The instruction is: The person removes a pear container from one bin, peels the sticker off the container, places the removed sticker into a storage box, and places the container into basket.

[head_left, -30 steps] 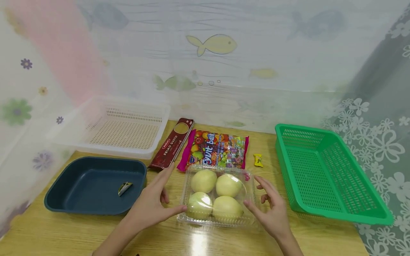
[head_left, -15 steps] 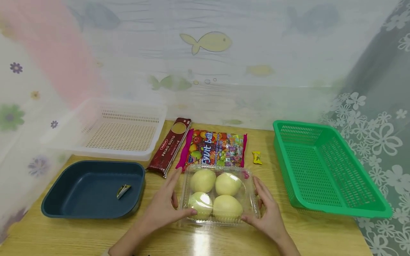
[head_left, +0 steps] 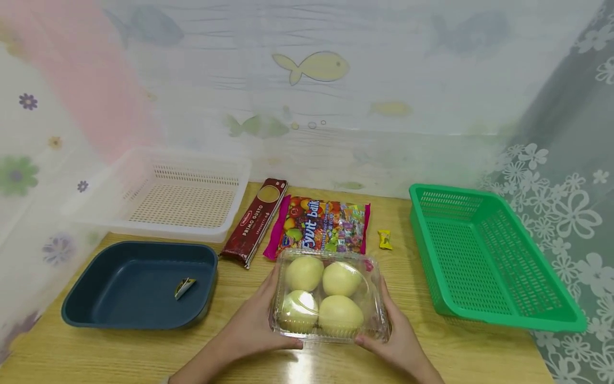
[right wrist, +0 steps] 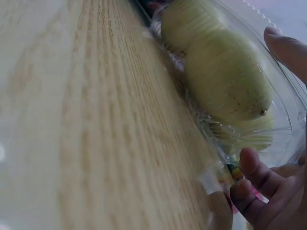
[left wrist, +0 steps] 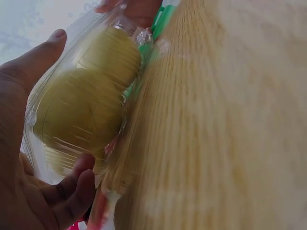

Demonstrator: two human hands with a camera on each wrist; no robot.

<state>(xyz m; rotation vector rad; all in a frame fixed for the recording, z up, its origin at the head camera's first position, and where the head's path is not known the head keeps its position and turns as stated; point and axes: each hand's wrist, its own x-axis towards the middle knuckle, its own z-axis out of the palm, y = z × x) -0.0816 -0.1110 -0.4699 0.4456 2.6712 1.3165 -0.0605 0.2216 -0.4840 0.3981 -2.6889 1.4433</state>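
Note:
In the head view, a clear plastic clamshell box (head_left: 373, 292) with several round pale yellow-green fruits (head_left: 341, 313) inside is at the front middle of the wooden table. My left hand (head_left: 256, 322) grips its left side, thumb along the near edge. On the right side my right hand (head_left: 398, 338) holds it the same way. Both wrist views show fingers curled at the box's lower side and a thumb over its near edge. The box seems slightly raised, though its underside is hard to see. Behind it lie a colourful candy bag (head_left: 326, 224) and a dark red spaghetti pack (head_left: 256, 221).
A dark blue tray (head_left: 120, 314) with a small wrapped item (head_left: 184, 288) stands left, in front of a white basket (head_left: 168, 229). At right is a green basket (head_left: 472, 277). A small yellow wrapped candy (head_left: 385, 239) lies beside the candy bag. Patterned curtains surround the table.
Both hands have closed in on the box from its sides and now grip it. My thumbs have shifted to its near edge. The other items have stayed in place.

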